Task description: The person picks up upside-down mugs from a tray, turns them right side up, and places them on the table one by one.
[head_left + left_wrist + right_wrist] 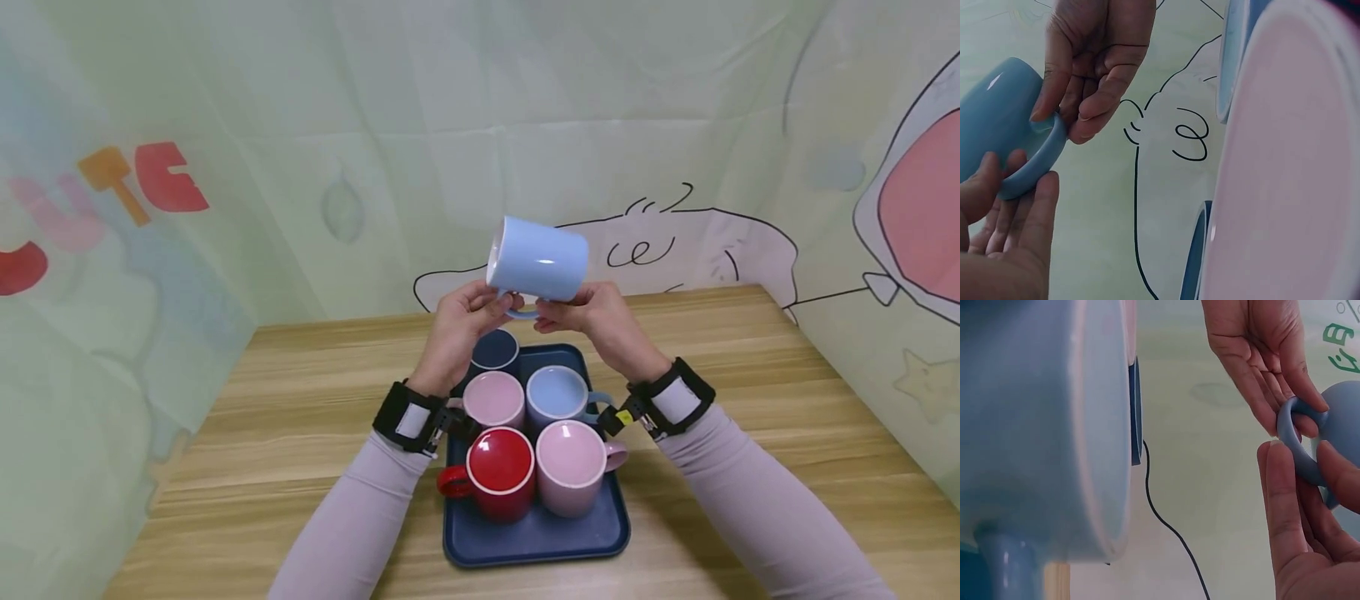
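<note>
A light blue mug (540, 260) is held in the air on its side, its mouth toward the left and its handle (521, 314) underneath. The left hand (461, 329) pinches the handle near the mouth end. At the base end, the right hand (603, 321) pinches the handle too. In the left wrist view, both hands' fingers meet the curved handle (1038, 165), with the mug body (997, 112) beyond. The right wrist view shows the handle (1297, 447) between the thumbs and fingers; most of the mug body lies outside that frame.
Below the hands a dark blue tray (536, 550) lies on the wooden table (315, 417). On it stand a navy mug (495, 350), a pink mug (493, 400), another light blue mug (557, 393), a red mug (501, 467) and a second pink mug (572, 462), all upright.
</note>
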### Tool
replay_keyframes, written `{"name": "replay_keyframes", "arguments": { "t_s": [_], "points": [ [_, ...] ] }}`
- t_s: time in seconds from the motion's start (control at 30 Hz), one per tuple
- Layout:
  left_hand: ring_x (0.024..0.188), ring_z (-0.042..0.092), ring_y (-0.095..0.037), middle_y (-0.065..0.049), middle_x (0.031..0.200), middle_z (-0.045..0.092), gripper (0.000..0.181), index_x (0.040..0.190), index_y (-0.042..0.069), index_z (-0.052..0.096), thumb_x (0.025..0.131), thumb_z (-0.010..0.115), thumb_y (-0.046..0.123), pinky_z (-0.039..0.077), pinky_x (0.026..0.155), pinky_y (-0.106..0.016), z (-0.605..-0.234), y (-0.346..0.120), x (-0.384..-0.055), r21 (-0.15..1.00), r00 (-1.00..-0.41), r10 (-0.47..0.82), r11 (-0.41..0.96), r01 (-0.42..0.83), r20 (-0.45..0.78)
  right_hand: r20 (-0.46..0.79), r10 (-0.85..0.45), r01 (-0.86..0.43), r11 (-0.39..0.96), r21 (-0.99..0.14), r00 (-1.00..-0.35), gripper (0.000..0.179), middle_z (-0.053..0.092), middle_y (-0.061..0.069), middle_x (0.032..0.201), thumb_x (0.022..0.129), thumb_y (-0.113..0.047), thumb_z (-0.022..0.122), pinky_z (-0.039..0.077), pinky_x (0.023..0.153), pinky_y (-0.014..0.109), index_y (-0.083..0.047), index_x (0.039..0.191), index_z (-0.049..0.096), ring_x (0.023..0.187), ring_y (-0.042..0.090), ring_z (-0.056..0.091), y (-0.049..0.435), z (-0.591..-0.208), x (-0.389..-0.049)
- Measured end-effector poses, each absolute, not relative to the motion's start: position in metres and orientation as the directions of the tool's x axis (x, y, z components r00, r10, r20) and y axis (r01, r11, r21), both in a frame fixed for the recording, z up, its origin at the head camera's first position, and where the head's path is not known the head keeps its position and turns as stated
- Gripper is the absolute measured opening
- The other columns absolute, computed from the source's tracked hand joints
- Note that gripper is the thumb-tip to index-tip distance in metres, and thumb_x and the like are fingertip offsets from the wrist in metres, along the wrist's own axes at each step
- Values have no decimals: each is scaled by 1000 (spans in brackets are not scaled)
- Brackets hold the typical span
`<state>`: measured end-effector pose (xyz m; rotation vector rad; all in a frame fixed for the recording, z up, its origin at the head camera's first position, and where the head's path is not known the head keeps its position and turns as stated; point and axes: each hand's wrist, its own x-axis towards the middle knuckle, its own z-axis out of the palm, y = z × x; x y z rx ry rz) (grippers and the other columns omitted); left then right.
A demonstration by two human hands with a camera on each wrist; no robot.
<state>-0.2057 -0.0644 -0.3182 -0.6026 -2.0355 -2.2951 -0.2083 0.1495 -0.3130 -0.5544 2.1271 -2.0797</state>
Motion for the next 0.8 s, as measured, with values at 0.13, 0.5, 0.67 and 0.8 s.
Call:
{"name": "replay_keyframes", "arguments": {
  "t_s": [0.13,0.5,0.67,0.8],
  "points": [
    [106,63,-27,-12,103,70,30,122,0,59,94,61,11,48,99,-42,-317,-64,-206,949,-923,242,-174,263,300,149,-339,-146,-34,-989,-929,49,56,25,122,88,-11,69,54,90,43,-1,132,48,96,38,66,149,-312,-208],
    [98,65,-26,-13,104,65,32,126,1,56,95,58,10,53,91,-40,-317,-63,-205,948,-919,257,-185,259,301,147,-346,-140,-45,-989,-927,44,60,24,115,89,-10,68,56,86,41,0,129,52,92,34,68,148,-313,-207],
    [96,65,-24,-14,105,64,32,126,-1,55,96,56,8,54,89,-38,-317,-64,-206,950,-920,260,-185,251,293,132,-347,-133,-23,-991,-929,39,64,23,110,90,-11,67,55,88,42,3,124,56,91,34,68,148,-312,-209],
    [99,66,-25,-17,111,63,33,129,0,54,96,55,7,54,90,-38,-317,-65,-205,955,-918,275,-161,248,284,129,-358,-137,-2,-991,-925,37,66,22,110,90,-11,67,55,89,42,4,122,57,91,34,69,149,-312,-210]
  ]
}}
